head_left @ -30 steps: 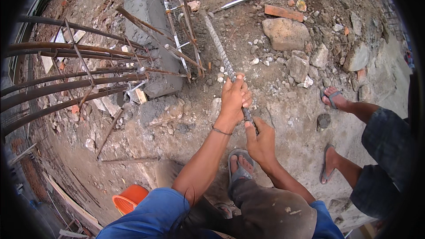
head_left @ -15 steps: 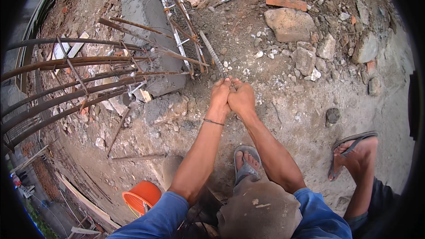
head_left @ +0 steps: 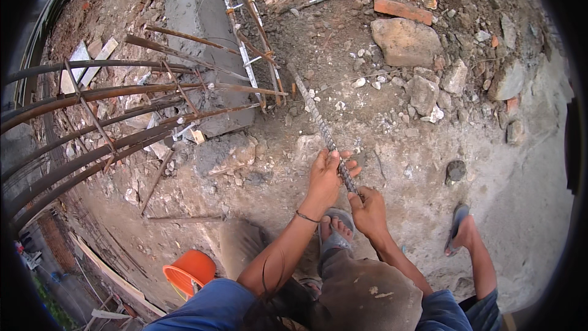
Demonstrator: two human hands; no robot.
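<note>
A dark ribbed steel bar (head_left: 315, 116) slants from the rubble at the foot of the rebar cage (head_left: 252, 55) down toward me. My left hand (head_left: 326, 176) is loosely closed on it partway along. Its thumb lies on top and its fingertips show past the bar's right side. Nearer my body, my right hand (head_left: 369, 211) grips the lower end between thumb and fingers. The bar's far tip rests by the cage's lower end, and exactly what it touches there I cannot tell.
Several thick rusty bars (head_left: 92, 95) run in from the left, toward a grey concrete beam (head_left: 193, 18). Rocks (head_left: 406, 41) and a brick (head_left: 403, 10) lie at the far right. An orange bucket (head_left: 196, 270) stands lower left. Another person's foot (head_left: 463, 233) is at right.
Both hands have come closer to my body and to the right, drawing the bar along. They were together and are now apart on it. The other person's foot has shifted slightly.
</note>
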